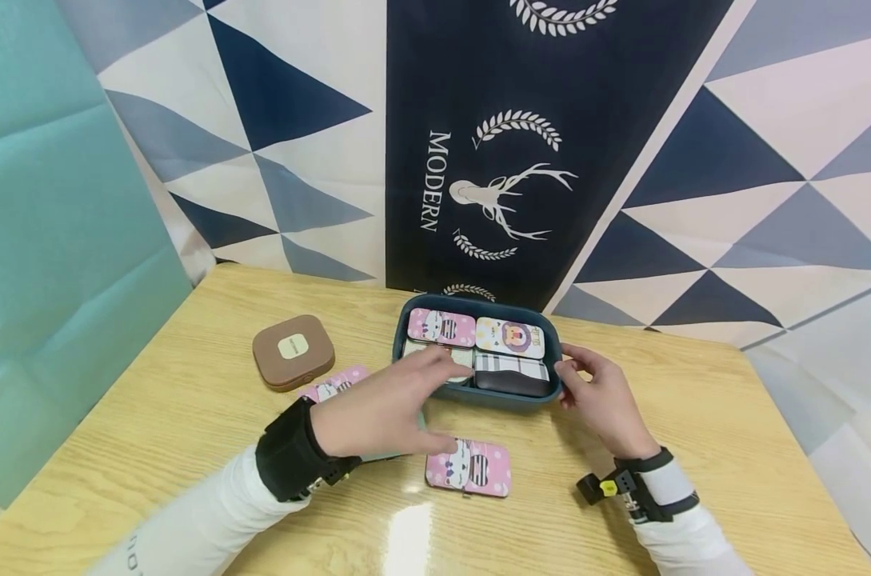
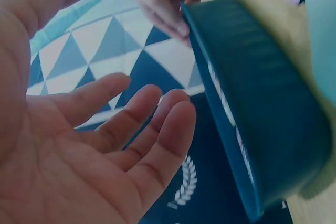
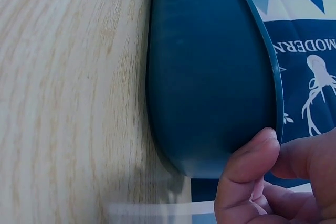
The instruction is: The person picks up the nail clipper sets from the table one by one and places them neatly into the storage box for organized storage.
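Head view: the right hand (image 1: 601, 392) pinches the blue bin (image 1: 507, 403) by the rim at its right end; it sits on the table (image 1: 118, 456). The left hand (image 1: 377, 408), fingers spread, hovers at the bin's near left side. Inside lie a pink tin (image 1: 438, 328), a lion tin (image 1: 509, 337) and a plaid case (image 1: 512, 376). A loose tin (image 1: 489, 474) lies in front, a brown case (image 1: 294, 352) to the left.

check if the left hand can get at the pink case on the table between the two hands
Probably yes. The left hand looks open and empty, close beside the pink case in the head view, and nothing seems to lie on top of it.
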The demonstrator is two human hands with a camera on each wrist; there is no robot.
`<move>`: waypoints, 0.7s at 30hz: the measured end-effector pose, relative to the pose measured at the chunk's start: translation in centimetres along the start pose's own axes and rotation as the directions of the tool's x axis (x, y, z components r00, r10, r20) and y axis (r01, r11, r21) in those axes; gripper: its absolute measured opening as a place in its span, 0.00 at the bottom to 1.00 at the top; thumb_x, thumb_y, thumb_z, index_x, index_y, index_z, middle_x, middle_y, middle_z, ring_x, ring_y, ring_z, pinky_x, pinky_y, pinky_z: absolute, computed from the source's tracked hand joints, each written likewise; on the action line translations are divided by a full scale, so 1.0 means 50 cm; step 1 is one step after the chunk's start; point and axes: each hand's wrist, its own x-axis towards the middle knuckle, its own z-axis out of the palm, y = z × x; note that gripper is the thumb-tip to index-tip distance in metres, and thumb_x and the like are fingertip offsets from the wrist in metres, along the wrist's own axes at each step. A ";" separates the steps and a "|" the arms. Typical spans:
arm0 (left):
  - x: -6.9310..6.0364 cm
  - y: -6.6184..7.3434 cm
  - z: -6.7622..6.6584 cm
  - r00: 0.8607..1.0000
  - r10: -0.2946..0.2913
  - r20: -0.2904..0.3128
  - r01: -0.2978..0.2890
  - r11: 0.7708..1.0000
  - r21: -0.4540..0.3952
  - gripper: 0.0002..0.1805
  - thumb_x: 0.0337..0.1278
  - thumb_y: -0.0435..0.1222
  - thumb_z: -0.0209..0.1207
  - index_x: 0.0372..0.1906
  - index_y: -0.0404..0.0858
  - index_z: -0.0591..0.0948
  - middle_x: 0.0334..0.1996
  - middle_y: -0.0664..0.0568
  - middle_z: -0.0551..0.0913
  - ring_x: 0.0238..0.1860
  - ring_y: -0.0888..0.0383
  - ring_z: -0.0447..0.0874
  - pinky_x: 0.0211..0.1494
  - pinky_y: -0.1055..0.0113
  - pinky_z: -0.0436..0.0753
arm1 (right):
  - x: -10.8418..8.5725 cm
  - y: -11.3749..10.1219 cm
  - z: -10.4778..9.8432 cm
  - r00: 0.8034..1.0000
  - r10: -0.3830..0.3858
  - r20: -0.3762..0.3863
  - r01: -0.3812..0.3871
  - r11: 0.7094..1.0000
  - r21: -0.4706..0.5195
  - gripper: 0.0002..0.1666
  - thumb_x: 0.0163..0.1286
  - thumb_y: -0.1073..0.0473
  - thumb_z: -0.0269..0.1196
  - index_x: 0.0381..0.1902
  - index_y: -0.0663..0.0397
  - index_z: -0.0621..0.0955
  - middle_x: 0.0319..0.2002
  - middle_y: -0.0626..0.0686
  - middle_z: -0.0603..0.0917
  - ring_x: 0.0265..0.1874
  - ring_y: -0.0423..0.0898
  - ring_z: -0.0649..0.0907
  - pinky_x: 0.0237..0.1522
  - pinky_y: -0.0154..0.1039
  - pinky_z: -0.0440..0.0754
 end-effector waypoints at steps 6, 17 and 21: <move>0.003 0.013 0.031 0.997 0.015 0.079 -0.020 0.998 0.051 0.42 0.56 0.47 0.78 0.74 0.40 0.76 0.55 0.54 0.76 0.49 0.61 0.72 0.50 0.71 0.77 | 0.001 -0.001 -0.001 1.000 -0.006 0.004 0.006 1.000 0.001 0.28 0.84 0.60 0.57 0.76 0.67 0.71 0.45 0.64 0.76 0.25 0.46 0.82 0.29 0.38 0.84; 0.008 0.018 0.084 0.991 0.019 0.136 -0.039 0.989 0.143 0.40 0.52 0.48 0.80 0.70 0.40 0.79 0.53 0.57 0.76 0.51 0.61 0.71 0.54 0.73 0.76 | -0.002 -0.005 -0.001 1.000 -0.004 0.003 0.004 1.000 -0.007 0.28 0.84 0.60 0.57 0.76 0.67 0.71 0.45 0.64 0.76 0.25 0.46 0.82 0.29 0.39 0.84; 0.009 0.017 0.097 0.990 0.024 0.136 -0.054 0.973 0.223 0.38 0.52 0.49 0.79 0.67 0.40 0.81 0.52 0.57 0.76 0.51 0.60 0.71 0.56 0.72 0.76 | -0.001 -0.004 0.000 1.000 -0.010 0.002 0.010 1.000 -0.012 0.28 0.84 0.60 0.57 0.76 0.67 0.71 0.45 0.64 0.76 0.25 0.46 0.82 0.28 0.39 0.83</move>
